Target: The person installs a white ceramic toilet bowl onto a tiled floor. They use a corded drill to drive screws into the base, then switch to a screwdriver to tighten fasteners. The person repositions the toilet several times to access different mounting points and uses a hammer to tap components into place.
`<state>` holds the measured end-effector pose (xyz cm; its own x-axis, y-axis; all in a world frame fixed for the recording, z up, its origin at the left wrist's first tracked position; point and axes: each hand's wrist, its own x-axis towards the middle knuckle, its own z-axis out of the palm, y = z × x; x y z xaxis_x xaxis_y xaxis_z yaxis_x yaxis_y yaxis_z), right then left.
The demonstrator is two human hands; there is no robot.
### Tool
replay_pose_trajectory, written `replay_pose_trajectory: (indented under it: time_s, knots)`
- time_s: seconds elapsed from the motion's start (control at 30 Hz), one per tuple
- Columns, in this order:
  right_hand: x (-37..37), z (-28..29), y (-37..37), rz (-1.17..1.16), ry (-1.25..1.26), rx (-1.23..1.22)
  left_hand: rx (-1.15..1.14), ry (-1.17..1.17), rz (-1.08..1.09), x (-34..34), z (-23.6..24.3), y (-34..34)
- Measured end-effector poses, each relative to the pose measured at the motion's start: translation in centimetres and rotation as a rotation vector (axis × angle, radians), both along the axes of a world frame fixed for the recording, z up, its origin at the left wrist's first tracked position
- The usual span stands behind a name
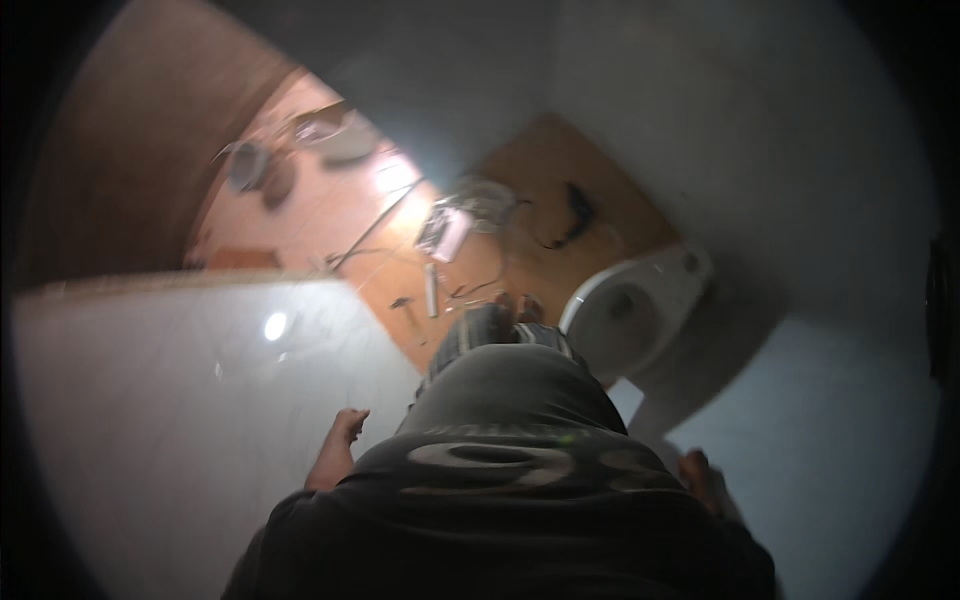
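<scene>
My left hand (350, 424) hangs by my left side in front of a pale, glossy wall panel (230, 360). Its fingers are curled in, and nothing shows in them. On the other side my right hand (698, 472) is low beside my body, dim and partly hidden, so its fingers cannot be made out. Nearest to it is a white toilet bowl (660, 335) without a visible lid. A hammer (408, 312) and a pale straight bar (432, 290) lie on the tiled floor ahead of my feet.
Farther off are a light-coloured box (445, 232) beside a coil of hose or cable (487, 203), and a dark power tool (578, 212) with a cord. Beyond a doorway stand a grey bucket (246, 165) and other blurred items. Cords trail over the floor.
</scene>
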<state>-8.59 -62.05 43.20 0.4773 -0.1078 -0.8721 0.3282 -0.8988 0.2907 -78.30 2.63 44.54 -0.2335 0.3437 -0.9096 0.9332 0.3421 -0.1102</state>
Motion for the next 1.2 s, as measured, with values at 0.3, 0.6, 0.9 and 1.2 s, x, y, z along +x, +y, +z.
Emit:
replay_pose_trajectory:
  time_s: [0.3,0.6,0.9,1.2]
  knots:
    - [-4.5,-1.7,4.6,-0.360,-0.374,0.284,0.206,-0.372,-0.338,14.4,1.2,8.1]
    - [-16.4,-12.3,18.2,-0.370,0.045,0.556,0.414,-0.641,-0.499,24.3,5.0,17.4]
    - [-21.5,-9.3,20.6,-0.536,-0.038,0.472,0.264,-0.567,-0.564,20.1,1.4,18.6]
    - [-22.9,-11.0,20.5,-0.112,0.052,0.496,0.140,-0.461,-0.430,7.5,-4.6,16.9]
